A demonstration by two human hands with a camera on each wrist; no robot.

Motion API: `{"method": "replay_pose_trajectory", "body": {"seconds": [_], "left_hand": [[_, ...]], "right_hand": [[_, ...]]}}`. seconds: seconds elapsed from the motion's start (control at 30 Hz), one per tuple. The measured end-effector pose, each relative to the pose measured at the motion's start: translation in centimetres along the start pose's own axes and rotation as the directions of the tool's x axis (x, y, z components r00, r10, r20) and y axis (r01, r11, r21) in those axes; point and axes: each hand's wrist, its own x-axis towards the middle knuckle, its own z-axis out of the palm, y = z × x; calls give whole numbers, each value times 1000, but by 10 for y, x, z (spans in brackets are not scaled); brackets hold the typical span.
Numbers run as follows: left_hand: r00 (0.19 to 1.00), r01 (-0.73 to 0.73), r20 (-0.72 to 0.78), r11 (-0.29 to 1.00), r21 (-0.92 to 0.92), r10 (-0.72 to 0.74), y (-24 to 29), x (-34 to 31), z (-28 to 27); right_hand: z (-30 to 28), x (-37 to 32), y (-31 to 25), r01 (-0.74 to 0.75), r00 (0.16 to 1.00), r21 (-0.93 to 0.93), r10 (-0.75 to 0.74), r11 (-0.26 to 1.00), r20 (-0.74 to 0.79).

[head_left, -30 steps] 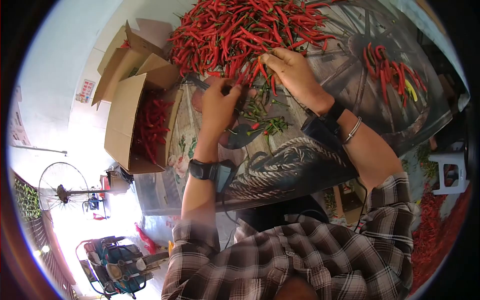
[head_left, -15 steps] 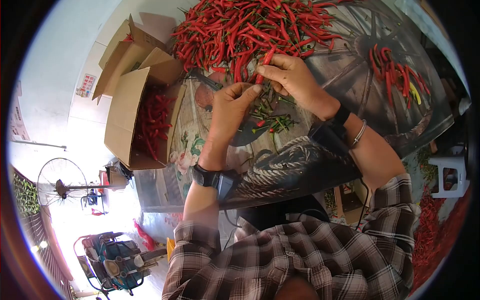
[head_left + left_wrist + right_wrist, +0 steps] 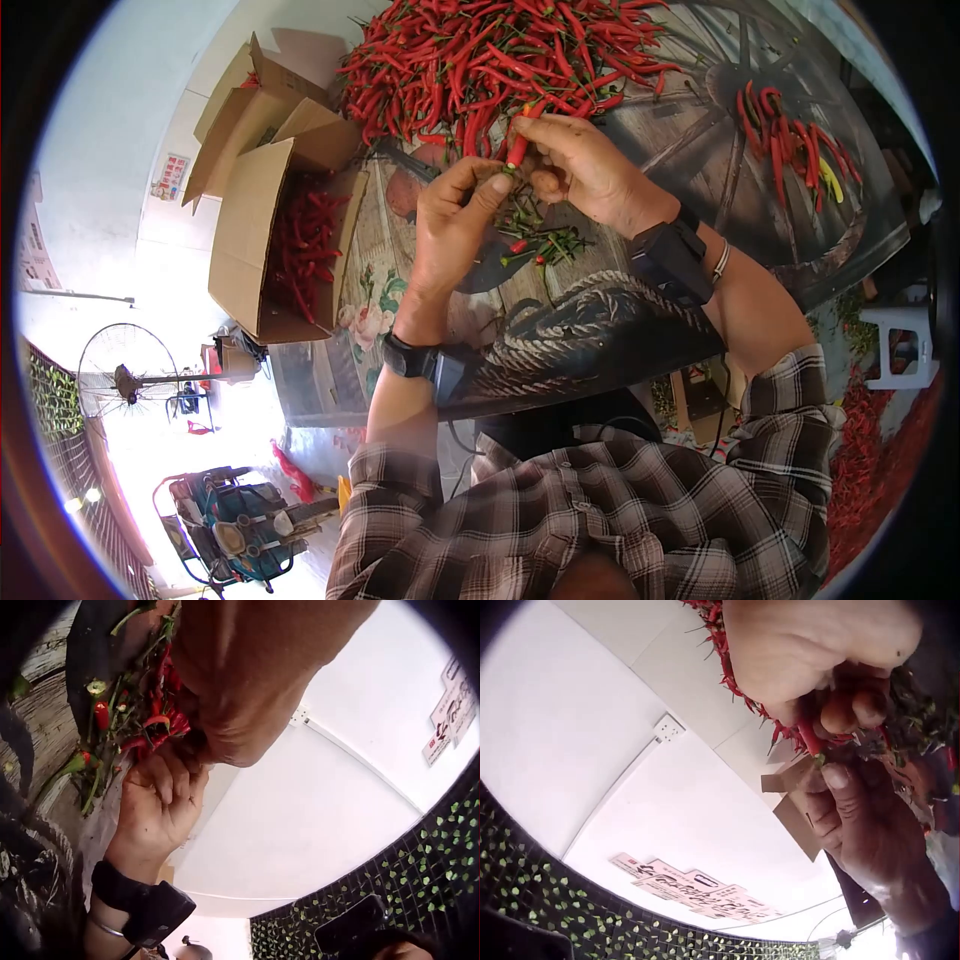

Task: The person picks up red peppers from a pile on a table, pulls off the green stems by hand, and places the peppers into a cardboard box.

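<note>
A red chili (image 3: pixel 517 150) is held upright between both hands over the table, close to the front of a large chili pile (image 3: pixel 480 60). My right hand (image 3: pixel 597 172) grips its red body between thumb and fingers. At its lower end, my left hand (image 3: pixel 450 222) pinches the green stem with thumb and forefinger. In the right wrist view, the left thumb lies right at the chili's green end (image 3: pixel 820 759), below the red body. Under the hands lie plucked green stems (image 3: pixel 548 245) with a few red bits; the left wrist view shows them too.
An open cardboard box (image 3: pixel 245 240) with red chilies inside stands at the table's left, with another box (image 3: pixel 240 110) behind it. A smaller group of chilies (image 3: pixel 785 145), one of them yellow, lies at the right. A grey stool (image 3: pixel 895 345) stands off the right side.
Both hands have come together from the pile's front edge. The right hand has brought a chili to the left hand, which now pinches its stem end.
</note>
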Motion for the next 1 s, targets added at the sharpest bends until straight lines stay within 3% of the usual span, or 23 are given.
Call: {"method": "replay_pose_trajectory", "body": {"seconds": [0.07, 0.23, 0.3, 0.33, 0.4, 0.47, 0.53, 0.63, 0.67, 0.73, 0.77, 0.83, 0.93, 1.0], "left_hand": [[999, 17, -44, 999, -36, -19, -6, 3, -1], [989, 12, -148, 996, -93, -26, -27, 13, -14], [956, -172, -165, 917, 359, 244, -36, 17, -13], [955, -171, -167, 917, 361, 244, -37, 16, -12], [944, -171, -71, 663, 729, 321, -39, 15, -9], [952, -148, -82, 682, 717, 294, -39, 15, -10], [963, -31, -137, 601, 799, 232, -36, 14, -11], [958, -5, -151, 537, 844, 246, -39, 15, -16], [958, -6, -150, 536, 844, 246, -43, 16, -18], [964, 45, -216, 710, 703, 152, -47, 18, -21], [965, 44, -214, 710, 703, 152, -49, 18, -24], [972, 0, -228, 973, 232, 54, -43, 20, -24], [973, -52, -218, 994, 98, 73, -32, 17, -14], [981, -37, -186, 994, 104, 56, -28, 14, -8]], "right_hand": [[1, -1, -3, 61, 994, -30, -64, 998, -85], [-22, 8, -8, 165, 982, 36, -160, 986, -98], [-23, 10, -9, 219, 964, -4, -217, 976, -152], [-25, 11, -8, 218, 965, -3, -216, 976, -150], [-27, 12, -7, 185, 977, -31, -187, 982, -104], [-24, 10, -5, 175, 976, -38, -178, 984, -126], [-22, 8, -5, 165, 974, -45, -170, 985, -148], [-21, 8, -6, 179, 974, -66, -186, 982, -128], [-21, 8, -6, 168, 975, -90, -179, 982, -133], [-20, 7, -7, 158, 975, -114, -173, 981, -141], [-19, 6, -6, 159, 975, -144, -178, 977, -136], [-14, 6, -5, 161, 974, -173, -185, 972, -131], [-8, 5, -4, 103, 980, -307, -150, 946, -134], [-5, 3, -2, 95, 991, -389, -124, 916, -50]]}}
